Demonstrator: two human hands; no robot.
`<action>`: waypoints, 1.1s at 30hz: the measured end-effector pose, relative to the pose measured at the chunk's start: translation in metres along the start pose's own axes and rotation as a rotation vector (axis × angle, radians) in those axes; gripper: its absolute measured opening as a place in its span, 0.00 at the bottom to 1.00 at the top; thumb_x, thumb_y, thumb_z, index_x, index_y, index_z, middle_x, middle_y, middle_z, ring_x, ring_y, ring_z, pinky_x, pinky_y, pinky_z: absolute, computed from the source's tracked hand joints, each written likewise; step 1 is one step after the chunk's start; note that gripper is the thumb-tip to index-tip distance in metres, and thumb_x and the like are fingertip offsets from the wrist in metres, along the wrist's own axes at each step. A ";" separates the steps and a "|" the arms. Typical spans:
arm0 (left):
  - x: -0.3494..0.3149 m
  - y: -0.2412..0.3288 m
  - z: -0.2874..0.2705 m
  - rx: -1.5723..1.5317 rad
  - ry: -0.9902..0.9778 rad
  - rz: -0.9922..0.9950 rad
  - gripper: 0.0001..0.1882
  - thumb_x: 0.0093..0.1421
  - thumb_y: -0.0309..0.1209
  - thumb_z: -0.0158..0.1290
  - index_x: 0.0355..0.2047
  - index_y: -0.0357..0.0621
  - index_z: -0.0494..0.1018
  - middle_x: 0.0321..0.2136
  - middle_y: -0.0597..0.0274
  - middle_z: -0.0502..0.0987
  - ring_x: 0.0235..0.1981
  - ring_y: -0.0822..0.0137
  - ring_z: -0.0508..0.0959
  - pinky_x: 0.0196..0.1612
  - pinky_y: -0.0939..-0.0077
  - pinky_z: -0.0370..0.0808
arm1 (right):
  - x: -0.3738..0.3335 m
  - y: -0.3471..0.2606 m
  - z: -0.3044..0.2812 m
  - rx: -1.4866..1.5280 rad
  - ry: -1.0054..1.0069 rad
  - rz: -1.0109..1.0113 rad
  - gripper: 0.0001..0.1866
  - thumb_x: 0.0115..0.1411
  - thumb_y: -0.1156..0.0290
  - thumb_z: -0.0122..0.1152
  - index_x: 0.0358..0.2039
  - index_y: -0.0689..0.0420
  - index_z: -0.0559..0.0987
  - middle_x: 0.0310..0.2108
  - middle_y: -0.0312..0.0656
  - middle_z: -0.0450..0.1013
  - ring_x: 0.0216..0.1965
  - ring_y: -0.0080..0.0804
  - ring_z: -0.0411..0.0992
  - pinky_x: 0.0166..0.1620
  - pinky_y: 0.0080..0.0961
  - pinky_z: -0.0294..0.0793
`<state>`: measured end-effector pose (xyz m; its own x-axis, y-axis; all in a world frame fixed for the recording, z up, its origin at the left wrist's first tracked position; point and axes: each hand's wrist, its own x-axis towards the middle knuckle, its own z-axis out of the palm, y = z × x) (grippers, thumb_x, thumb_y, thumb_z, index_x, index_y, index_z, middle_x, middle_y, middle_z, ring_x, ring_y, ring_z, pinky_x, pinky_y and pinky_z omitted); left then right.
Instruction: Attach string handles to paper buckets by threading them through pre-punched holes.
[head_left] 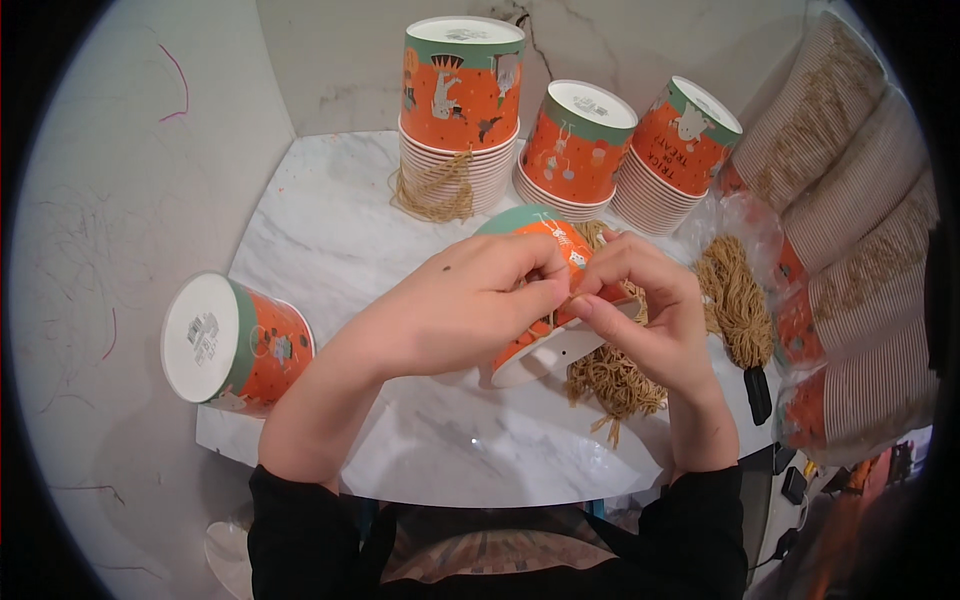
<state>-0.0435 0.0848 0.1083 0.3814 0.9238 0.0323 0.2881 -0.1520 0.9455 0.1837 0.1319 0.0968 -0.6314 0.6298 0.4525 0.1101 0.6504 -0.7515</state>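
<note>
Head view shows a tilted orange cup (548,228) under both hands (470,295) (655,315).

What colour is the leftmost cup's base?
White base with grey print, best seen in the head view.

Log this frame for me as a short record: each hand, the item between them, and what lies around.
Left hand: fingers at the side of the tilted cup
Right hand: thumb and forefinger close to the left fingertips; whatever is pinched is too small to tell
Tilted cup: orange and green, partly hidden
Under right hand: tan cord bundle
Back: three upside-down cup stacks
Left: separate cup
Right: second cord bundle; bagged cups
Surface: marble-patterned table
</note>
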 end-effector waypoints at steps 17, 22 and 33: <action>-0.010 0.008 -0.027 -0.351 0.135 -0.005 0.10 0.64 0.39 0.50 0.32 0.47 0.70 0.28 0.77 0.67 0.23 0.84 0.54 0.26 0.86 0.50 | 0.003 0.008 0.001 0.047 -0.010 0.088 0.04 0.57 0.78 0.66 0.32 0.62 0.79 0.35 0.35 0.72 0.35 0.19 0.72 0.39 0.17 0.72; -0.010 0.008 -0.029 -0.336 0.161 0.016 0.10 0.62 0.39 0.50 0.29 0.47 0.69 0.26 0.77 0.66 0.23 0.84 0.55 0.26 0.85 0.50 | 0.004 0.013 0.001 0.042 -0.029 0.072 0.03 0.56 0.77 0.65 0.30 0.62 0.78 0.32 0.33 0.71 0.32 0.18 0.69 0.34 0.18 0.68; 0.006 -0.004 -0.017 -0.287 0.294 0.070 0.08 0.63 0.35 0.46 0.28 0.48 0.67 0.26 0.70 0.74 0.23 0.83 0.63 0.27 0.86 0.58 | 0.005 0.017 -0.003 0.114 -0.122 0.110 0.04 0.59 0.74 0.66 0.30 0.60 0.80 0.32 0.33 0.71 0.33 0.19 0.67 0.40 0.21 0.67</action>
<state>-0.0572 0.0964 0.1103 0.1125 0.9821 0.1513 -0.0018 -0.1521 0.9884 0.1843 0.1473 0.0875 -0.7095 0.6338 0.3082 0.1007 0.5240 -0.8458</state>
